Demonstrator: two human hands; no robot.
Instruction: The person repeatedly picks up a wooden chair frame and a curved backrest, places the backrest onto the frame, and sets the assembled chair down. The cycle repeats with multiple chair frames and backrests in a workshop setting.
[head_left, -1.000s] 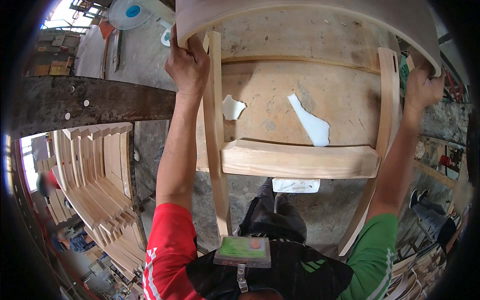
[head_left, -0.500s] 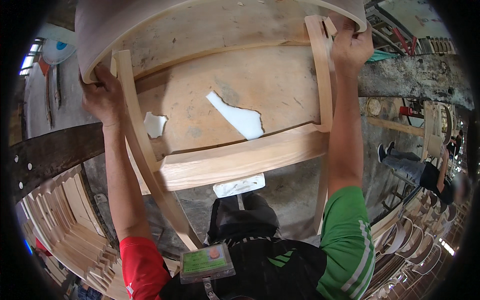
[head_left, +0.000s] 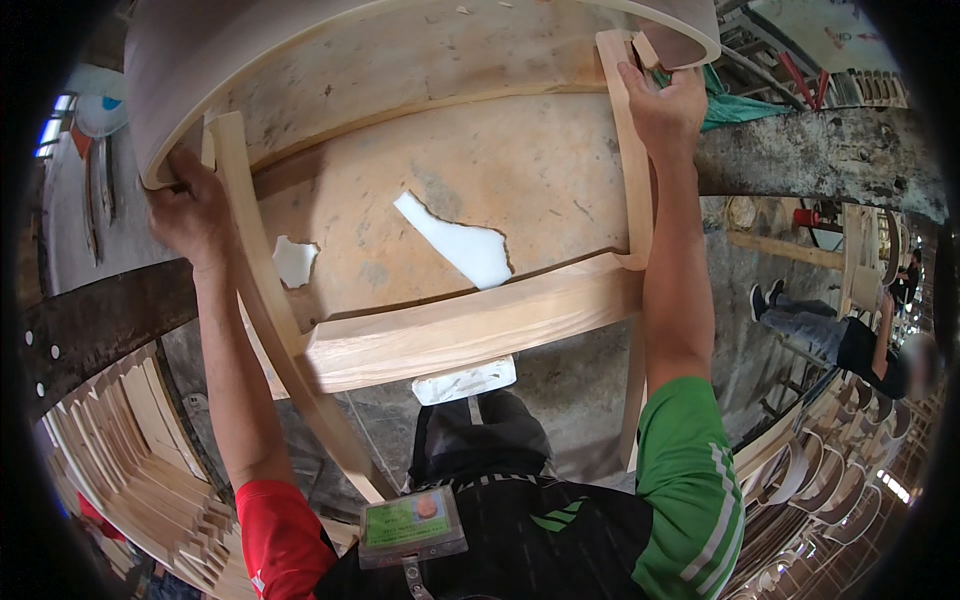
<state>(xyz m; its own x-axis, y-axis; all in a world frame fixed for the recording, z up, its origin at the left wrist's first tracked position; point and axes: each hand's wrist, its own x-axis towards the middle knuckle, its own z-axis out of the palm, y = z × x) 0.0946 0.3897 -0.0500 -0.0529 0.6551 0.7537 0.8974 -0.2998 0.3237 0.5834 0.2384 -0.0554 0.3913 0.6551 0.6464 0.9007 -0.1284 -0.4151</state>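
A pale wooden chair frame (head_left: 480, 325) lies in front of me, with two long side posts and a broad crosspiece. A curved wooden backrest (head_left: 165, 70) arches across its far end. My left hand (head_left: 190, 215) is closed round the backrest's left end, beside the left post (head_left: 240, 180). At the other end my right hand (head_left: 668, 112) grips the top of the right post (head_left: 618, 110), its thumb on the post, close under the backrest's right end. The fingers behind the wood are hidden. A small wood block (head_left: 645, 50) sits by that post's top.
Two torn white foam pieces (head_left: 460, 245) (head_left: 295, 262) lie on the worn wooden board (head_left: 540, 150) under the frame. A white block (head_left: 465, 381) is against the crosspiece's near side. Stacked wooden parts (head_left: 150, 450) stand at left. A person (head_left: 850, 345) is at far right.
The frame and backrest have shifted slightly left in view. My right hand has moved from the backrest's edge inward onto the post. My left hand keeps its hold.
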